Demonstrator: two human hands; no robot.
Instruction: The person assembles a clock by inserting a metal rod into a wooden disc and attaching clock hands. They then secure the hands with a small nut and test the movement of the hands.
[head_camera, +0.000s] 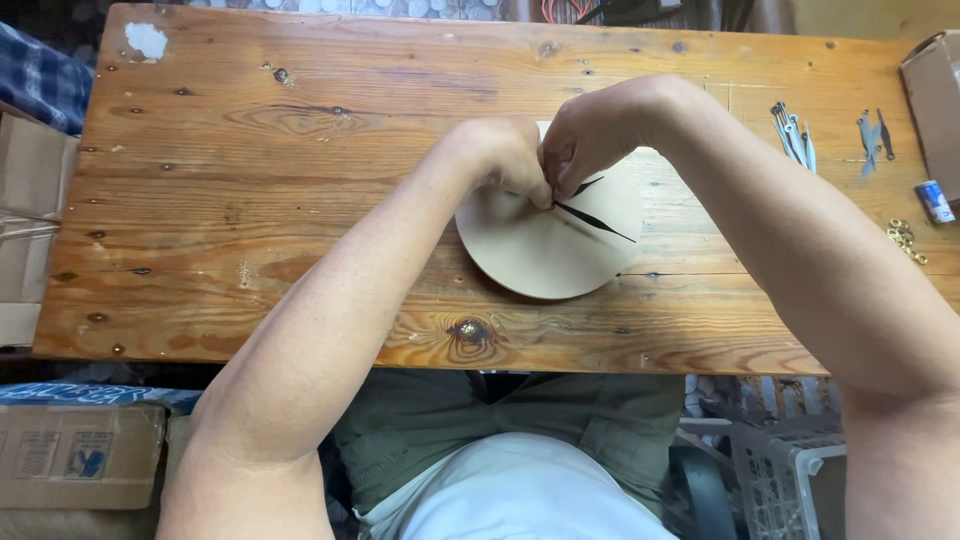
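The person's left hand (503, 155) and right hand (585, 135) meet knuckle to knuckle over the middle of a round tan disc (545, 255) that lies flat near the centre of the wooden desk (250, 170). Both hands are bunched with fingertips pinched together at the disc's hub, but the fingers cover the spot, so what each grip holds cannot be told. Two thin dark pointers (597, 220) fan out from under the fingertips across the disc; the longer one runs toward the disc's right edge, the shorter one is half hidden by the right hand. The disc's upper rim is also covered by the hands. At the desk's right end lie small metal parts (793, 132), more metal pieces (872, 135) just beside them, a few brass rings (905, 238) and a small blue and white cylinder (936, 201), all too small to make out further. A cardboard box (935, 100) is cut off at the right edge, and cartons (75, 455) are partly visible below the desk on the left.
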